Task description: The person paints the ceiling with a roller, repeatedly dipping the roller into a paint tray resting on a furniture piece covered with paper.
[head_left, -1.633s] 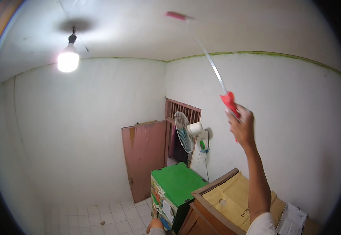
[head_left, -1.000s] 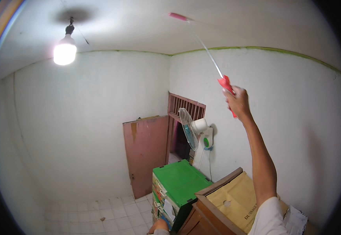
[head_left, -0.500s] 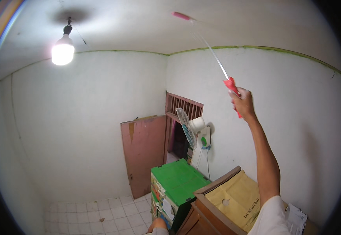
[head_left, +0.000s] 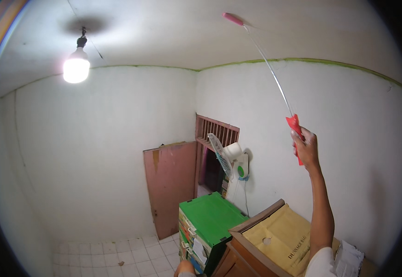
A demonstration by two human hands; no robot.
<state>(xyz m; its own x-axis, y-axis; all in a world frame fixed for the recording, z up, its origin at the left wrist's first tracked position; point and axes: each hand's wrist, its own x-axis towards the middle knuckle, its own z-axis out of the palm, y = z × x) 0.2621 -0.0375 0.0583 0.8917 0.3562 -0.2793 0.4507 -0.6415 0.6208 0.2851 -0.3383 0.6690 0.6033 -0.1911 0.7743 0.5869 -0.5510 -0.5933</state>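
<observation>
My right hand (head_left: 306,147) is raised in front of the right-hand wall, its fingers wrapped round the red handle of a paint roller (head_left: 275,81). The roller's long thin metal rod slants up and to the left. At its end, a slim pink roller sleeve (head_left: 233,19) is up at the pale ceiling (head_left: 164,32), apparently against it. My left hand cannot be made out. A bit of bare skin (head_left: 185,267) with pale cloth shows at the lower edge, but which part of the body it is cannot be told.
A lit bulb (head_left: 76,67) hangs from the ceiling at left. Below stand a green-topped drawer unit (head_left: 214,214) and a brown wooden cabinet (head_left: 238,258) covered with a tan paper bag (head_left: 275,235). A fan (head_left: 226,152) is mounted by the doorway, near an open pink door (head_left: 171,184).
My right hand has moved down and to the right with the paint roller. The pink sleeve has shifted right along the ceiling. The whole view has tilted slightly up.
</observation>
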